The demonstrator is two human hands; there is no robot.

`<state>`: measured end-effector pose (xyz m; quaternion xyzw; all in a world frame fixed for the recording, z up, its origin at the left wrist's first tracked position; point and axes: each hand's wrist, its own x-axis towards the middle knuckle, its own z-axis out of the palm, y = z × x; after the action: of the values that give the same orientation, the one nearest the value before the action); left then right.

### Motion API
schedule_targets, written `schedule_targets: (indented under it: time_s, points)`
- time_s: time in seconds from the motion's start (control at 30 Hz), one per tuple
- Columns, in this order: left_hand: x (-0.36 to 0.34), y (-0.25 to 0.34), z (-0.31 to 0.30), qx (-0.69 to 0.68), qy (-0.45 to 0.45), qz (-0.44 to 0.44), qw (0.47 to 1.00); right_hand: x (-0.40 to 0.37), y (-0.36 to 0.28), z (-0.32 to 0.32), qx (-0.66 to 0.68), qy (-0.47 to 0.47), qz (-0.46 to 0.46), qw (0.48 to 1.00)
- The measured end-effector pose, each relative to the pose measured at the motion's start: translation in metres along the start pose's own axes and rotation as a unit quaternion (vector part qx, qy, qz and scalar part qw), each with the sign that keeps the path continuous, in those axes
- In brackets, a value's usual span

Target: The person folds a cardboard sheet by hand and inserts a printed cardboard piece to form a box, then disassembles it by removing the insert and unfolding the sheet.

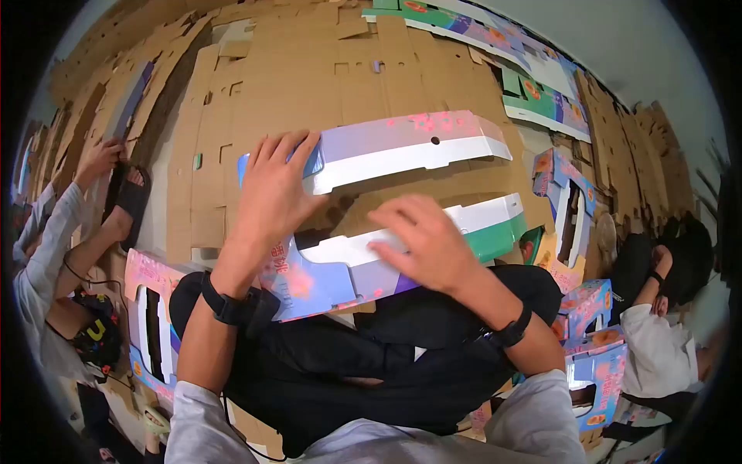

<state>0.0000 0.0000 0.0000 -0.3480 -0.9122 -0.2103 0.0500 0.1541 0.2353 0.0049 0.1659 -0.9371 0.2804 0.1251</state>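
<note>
A printed cardboard box [309,282], partly folded, lies across my lap with a long cut-out in its middle. Its far strip [386,151] is lilac and white with pink blossoms and a small round hole. The near side carries blue, lilac and green print, and a white flap stands along its inner edge. My left hand [270,185] grips the left end, fingers hooked over the blue corner and thumb toward the opening. Over the near flap is my right hand [425,243], slightly blurred, with fingers apart and thumb spread.
Flat brown cardboard [301,69] covers the floor ahead. Printed sheets [541,100] lie at the upper right. Folded printed boxes stand at my left [151,282] and right [595,379]. People sit on both sides; a hand [100,158] at the left touches a cardboard strip.
</note>
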Motion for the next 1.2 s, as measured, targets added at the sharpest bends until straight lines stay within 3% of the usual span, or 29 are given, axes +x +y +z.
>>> schedule_targets:
  time_s: [0.07,0.2,0.27,0.37,0.47,0.67,0.77,0.8,0.9,0.93,1.03,1.1,1.2]
  points:
    - [0.001,0.003,-0.003,0.034,0.011,0.012,0.999,0.001,0.016,-0.018,-0.028,0.024,0.038,0.999]
    - [-0.007,-0.002,-0.001,0.067,0.025,0.082,0.994,0.000,0.062,-0.040,-0.073,0.198,0.148,0.966]
    - [-0.006,-0.002,-0.001,0.066,0.032,0.091,0.993,0.004,0.082,-0.061,-0.083,0.220,0.214,0.948]
    - [-0.006,-0.001,0.000,0.020,0.017,0.092,0.995,0.006,0.126,-0.071,-0.152,0.194,0.228,0.942]
    - [-0.008,0.001,-0.002,0.031,0.021,0.118,0.992,0.003,0.182,-0.058,-0.111,0.132,0.253,0.952]
    - [-0.009,0.001,-0.007,0.017,0.034,0.127,0.991,0.015,0.174,-0.055,0.031,0.076,0.358,0.930]
    - [-0.007,0.005,-0.011,0.050,0.057,0.147,0.986,0.006,0.186,-0.037,0.149,0.092,0.319,0.932]
    - [-0.006,0.006,-0.011,0.056,0.063,0.153,0.985,0.017,0.149,-0.049,0.387,0.037,0.378,0.840]
    - [-0.004,0.001,-0.016,0.094,0.105,0.155,0.978,0.019,0.136,-0.073,0.409,-0.022,0.351,0.842]
    - [-0.002,-0.005,-0.019,0.114,0.133,0.152,0.973,0.018,0.137,-0.078,0.341,-0.026,0.309,0.887]
    - [-0.001,-0.020,-0.029,0.140,0.176,0.100,0.969,0.007,0.153,-0.088,0.233,0.027,0.325,0.916]
    - [-0.001,-0.026,-0.033,0.146,0.178,0.050,0.972,-0.001,0.152,-0.094,0.187,0.005,0.336,0.923]
    - [-0.001,-0.031,-0.025,0.156,0.106,-0.031,0.982,-0.008,0.148,-0.087,0.084,-0.028,0.321,0.943]
